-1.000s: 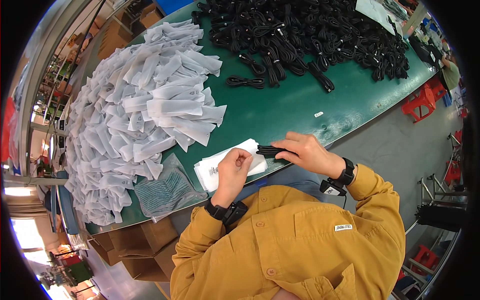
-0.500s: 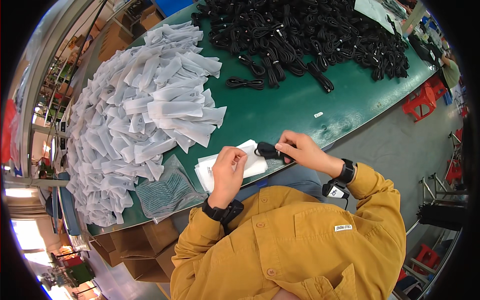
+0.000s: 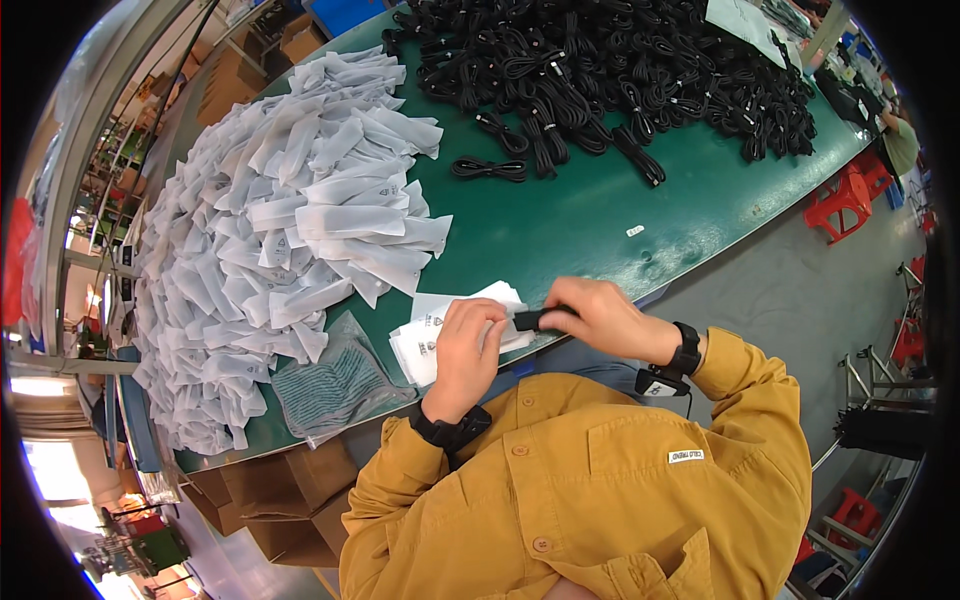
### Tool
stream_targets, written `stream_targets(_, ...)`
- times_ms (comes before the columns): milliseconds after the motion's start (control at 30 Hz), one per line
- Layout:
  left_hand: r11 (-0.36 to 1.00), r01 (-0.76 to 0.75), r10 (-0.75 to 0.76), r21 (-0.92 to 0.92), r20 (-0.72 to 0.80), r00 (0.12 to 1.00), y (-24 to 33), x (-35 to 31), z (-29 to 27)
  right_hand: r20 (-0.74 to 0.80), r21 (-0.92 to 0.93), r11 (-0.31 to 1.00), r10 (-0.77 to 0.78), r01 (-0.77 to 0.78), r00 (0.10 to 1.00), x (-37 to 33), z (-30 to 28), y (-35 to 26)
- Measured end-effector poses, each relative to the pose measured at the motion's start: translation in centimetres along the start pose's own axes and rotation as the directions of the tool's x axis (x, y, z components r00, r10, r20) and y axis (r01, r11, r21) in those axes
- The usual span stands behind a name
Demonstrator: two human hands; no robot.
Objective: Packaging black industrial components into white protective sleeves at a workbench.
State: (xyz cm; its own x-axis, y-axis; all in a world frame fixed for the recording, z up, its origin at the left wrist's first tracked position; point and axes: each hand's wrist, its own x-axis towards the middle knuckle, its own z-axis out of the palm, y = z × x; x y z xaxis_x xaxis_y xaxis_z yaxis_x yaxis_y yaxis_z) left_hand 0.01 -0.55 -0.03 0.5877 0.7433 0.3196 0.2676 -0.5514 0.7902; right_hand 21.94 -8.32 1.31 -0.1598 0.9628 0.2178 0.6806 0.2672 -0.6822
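Both my hands are at the near edge of the green table. In my right hand [image 3: 605,318] is a coiled black cable [image 3: 532,319], its end pointing left at the mouth of a frosted white bag [image 3: 505,312]. My left hand [image 3: 466,355] has its fingers closed on that bag; the fingertips partly hide it. How far the cable reaches inside cannot be told. Beneath my left hand lies a stack of flat white bags [image 3: 413,350] with small dark print.
Filled white bags [image 3: 290,210] form a large heap on the left. Many black cable bundles [image 3: 600,70] cover the far side of the green table [image 3: 560,225]. Near the front edge lies a clear bag with striped contents [image 3: 335,388]; open cardboard boxes [image 3: 285,490] stand below.
My right hand has tilted and shifted a little left with the cable, bringing it to the bag. My left hand has moved slightly right, and a bag has lifted from the stack.
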Motion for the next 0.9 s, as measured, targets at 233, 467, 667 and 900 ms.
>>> stream_targets(233,0.971,-0.205,0.202,0.127,0.033,0.979,1.3,1.6,-1.1,0.129,0.524,0.801,0.261,-0.289,0.957,1.2,0.5,0.2)
stream_targets(467,0.756,0.206,-0.182,-0.621,0.103,0.978,1.0,3.6,-2.6,-0.288,0.498,0.849,-0.031,0.177,0.957,3.1,-0.7,-2.7)
stream_targets(667,0.566,0.343,-0.253,-0.75,0.239,0.938,0.0,5.1,-4.6,-0.302,0.154,0.921,-0.3,0.357,0.905,5.1,-1.6,-2.6)
stream_targets(900,0.997,0.082,-0.066,0.013,-0.487,0.871,-0.1,5.9,-10.7,-0.609,-0.527,0.754,-0.012,-0.393,0.793,4.2,-8.9,11.0)
